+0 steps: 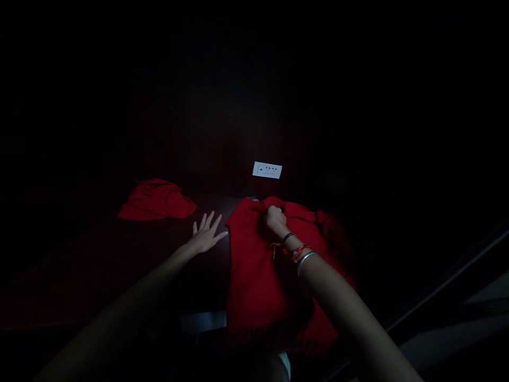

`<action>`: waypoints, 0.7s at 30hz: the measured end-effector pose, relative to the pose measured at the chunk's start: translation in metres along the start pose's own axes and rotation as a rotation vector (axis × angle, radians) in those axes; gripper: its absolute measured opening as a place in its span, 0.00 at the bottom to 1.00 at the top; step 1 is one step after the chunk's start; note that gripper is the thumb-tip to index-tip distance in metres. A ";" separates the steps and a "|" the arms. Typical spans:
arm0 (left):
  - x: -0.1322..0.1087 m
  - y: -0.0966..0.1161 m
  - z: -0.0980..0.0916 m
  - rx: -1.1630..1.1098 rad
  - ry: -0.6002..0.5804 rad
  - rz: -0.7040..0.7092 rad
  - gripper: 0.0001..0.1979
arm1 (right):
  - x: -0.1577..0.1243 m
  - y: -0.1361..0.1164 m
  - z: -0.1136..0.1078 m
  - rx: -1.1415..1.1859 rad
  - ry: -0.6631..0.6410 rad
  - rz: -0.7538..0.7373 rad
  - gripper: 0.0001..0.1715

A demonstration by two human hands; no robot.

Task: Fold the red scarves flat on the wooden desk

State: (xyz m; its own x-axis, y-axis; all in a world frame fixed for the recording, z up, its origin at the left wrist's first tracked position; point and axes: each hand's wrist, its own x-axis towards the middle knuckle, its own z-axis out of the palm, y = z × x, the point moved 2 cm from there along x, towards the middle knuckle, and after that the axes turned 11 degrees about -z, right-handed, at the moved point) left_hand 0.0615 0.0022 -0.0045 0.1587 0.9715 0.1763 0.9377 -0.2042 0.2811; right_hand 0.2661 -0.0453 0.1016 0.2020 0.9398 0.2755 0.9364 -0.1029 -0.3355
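A red cloth with a fringed lower edge (254, 276), perhaps a shawl, lies spread over a dark tabletop and hangs past its front edge. On the cloth's upper part rests my right hand (275, 218), closed in a fist; what its fingers hold, if anything, is hidden. Bracelets and a red thread circle that wrist. My left hand (205, 236) is open, fingers spread, just left of the cloth over the dark surface. Whether its thumb touches the cloth edge I cannot tell.
A second red cloth (157, 200) lies bunched at the left on the same surface. A white socket panel (267, 170) is on the dark wall behind. At the lower right runs a pale slanting edge (445, 286). Most of the room is too dark to make out.
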 end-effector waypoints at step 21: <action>0.014 0.235 0.031 -0.603 0.073 0.270 0.17 | 0.020 0.152 -0.198 -0.412 0.265 0.194 0.16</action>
State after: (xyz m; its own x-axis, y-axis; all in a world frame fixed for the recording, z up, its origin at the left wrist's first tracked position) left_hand 0.2938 -0.0282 0.0345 0.3226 0.8706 0.3715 0.5274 -0.4912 0.6932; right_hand 0.4690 -0.1065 0.2340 0.3987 0.7818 0.4794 0.8990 -0.4364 -0.0359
